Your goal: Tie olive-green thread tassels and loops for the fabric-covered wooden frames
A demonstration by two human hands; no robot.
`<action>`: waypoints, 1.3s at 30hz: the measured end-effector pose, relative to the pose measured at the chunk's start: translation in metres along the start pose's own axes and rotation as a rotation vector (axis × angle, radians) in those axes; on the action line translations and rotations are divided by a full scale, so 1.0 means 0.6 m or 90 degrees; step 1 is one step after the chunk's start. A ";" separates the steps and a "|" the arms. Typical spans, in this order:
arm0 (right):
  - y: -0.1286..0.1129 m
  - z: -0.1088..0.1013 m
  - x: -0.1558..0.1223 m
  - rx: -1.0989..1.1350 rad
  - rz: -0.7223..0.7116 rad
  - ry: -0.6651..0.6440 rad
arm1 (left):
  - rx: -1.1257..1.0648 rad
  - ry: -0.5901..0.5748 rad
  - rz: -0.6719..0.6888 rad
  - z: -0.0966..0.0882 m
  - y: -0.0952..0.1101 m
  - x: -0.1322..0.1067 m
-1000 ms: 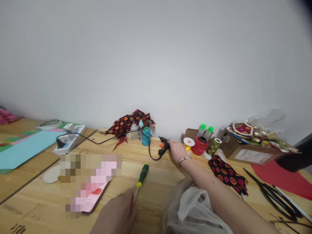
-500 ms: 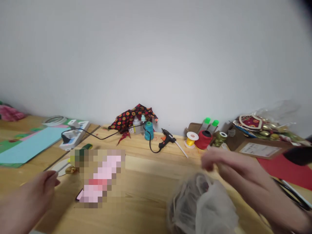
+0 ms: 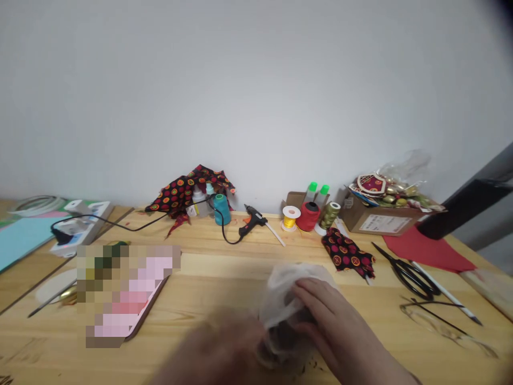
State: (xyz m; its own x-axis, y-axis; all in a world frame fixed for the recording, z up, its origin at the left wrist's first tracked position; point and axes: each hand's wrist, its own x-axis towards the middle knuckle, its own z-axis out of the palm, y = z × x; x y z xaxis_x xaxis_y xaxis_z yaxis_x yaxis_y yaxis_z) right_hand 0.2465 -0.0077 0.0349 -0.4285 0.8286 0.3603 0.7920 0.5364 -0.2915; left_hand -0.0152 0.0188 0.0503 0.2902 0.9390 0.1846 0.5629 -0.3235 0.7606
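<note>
My right hand [image 3: 331, 323] lies over a crumpled white plastic bag [image 3: 285, 293] with something dark inside, its fingers curled round the bag at the table's near middle. My left hand [image 3: 218, 350] is smeared by motion and sits just left of the bag, touching or nearly touching it; its fingers cannot be made out. A black glue gun [image 3: 250, 220] with its cord lies further back by the wall.
On the wooden table [image 3: 224, 278]: a phone [image 3: 132, 291] at left, a screwdriver [image 3: 52, 300], a power strip [image 3: 80, 227], patterned fabric [image 3: 347, 255], thread spools [image 3: 308, 215], scissors [image 3: 406, 272], red paper [image 3: 428, 248], a cardboard box [image 3: 380, 220].
The right hand came back from the glue gun and dropped onto the plastic bag. The left hand put the screwdriver at the left and moved in beside the bag. The view shifted right.
</note>
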 end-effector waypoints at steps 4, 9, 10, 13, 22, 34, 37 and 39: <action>0.005 0.009 0.004 0.024 0.059 -0.056 | 0.042 -0.190 0.239 0.124 0.056 0.017; 0.016 -0.010 -0.013 -0.017 0.162 -0.095 | 0.343 -0.171 0.235 0.152 0.008 0.042; 0.017 -0.014 -0.015 -0.044 0.165 -0.085 | 0.354 -0.184 0.235 0.149 0.001 0.045; 0.008 -0.020 -0.014 -0.081 0.114 0.001 | 0.330 -0.187 0.268 0.138 -0.008 0.046; -0.049 0.002 -0.010 0.228 -0.175 0.030 | 0.093 0.094 0.169 0.102 -0.046 0.049; -0.011 0.003 0.011 -0.091 0.023 -0.085 | 0.230 -0.116 0.621 0.100 0.037 -0.011; 0.007 0.000 -0.004 -0.147 0.008 -0.086 | 0.386 -0.093 0.499 0.126 0.028 0.015; 0.020 -0.006 -0.017 -0.184 -0.001 -0.091 | 0.429 -0.115 0.388 0.130 0.013 0.033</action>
State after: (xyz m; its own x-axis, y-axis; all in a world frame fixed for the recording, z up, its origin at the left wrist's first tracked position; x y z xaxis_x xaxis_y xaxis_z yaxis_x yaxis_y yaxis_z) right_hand 0.2620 -0.0101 0.0306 -0.4709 0.8526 0.2263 0.8730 0.4874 -0.0196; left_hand 0.0553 0.0260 0.0116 0.7687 0.5695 0.2912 0.5874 -0.8087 0.0311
